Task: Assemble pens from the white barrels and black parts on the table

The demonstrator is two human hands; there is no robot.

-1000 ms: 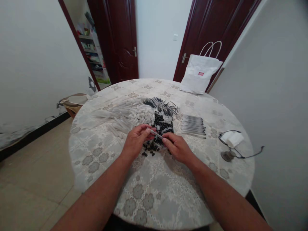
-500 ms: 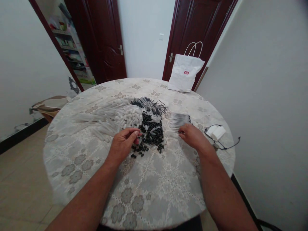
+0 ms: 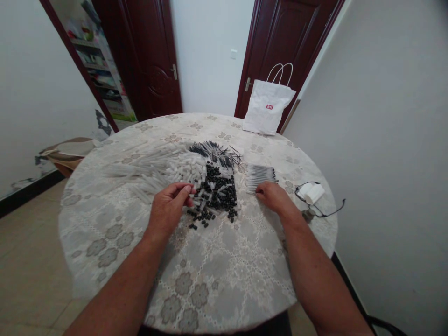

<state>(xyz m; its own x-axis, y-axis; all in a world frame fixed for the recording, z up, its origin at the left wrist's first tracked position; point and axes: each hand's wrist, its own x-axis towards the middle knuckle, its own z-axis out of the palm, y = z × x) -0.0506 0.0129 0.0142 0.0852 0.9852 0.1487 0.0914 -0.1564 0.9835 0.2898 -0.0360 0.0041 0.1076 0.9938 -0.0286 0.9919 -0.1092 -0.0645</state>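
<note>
My left hand (image 3: 170, 205) hovers over the round table (image 3: 217, 280), fingers curled against the thumb in a pinch; what it holds is too small to name. It sits at the left edge of a heap of small black caps (image 3: 221, 190), just below a pile of clear pen tubes (image 3: 164, 169). My right hand (image 3: 273, 196) rests at the near end of a neat row of assembled pens (image 3: 261, 175), knuckles up, fingertips bent down and hidden. A bundle of thin black refills (image 3: 215, 151) lies behind the caps.
Glasses (image 3: 320, 207) and a folded white cloth (image 3: 314, 191) lie at the table's right edge. A white paper bag (image 3: 268, 109) stands at the far side before a dark door. A basket (image 3: 66, 156) sits on the floor at left. A wall runs close on the right.
Both hands held one pen together a second ago. My right hand has since moved right to the pen row, and my left hand has drawn back toward the tube pile.
</note>
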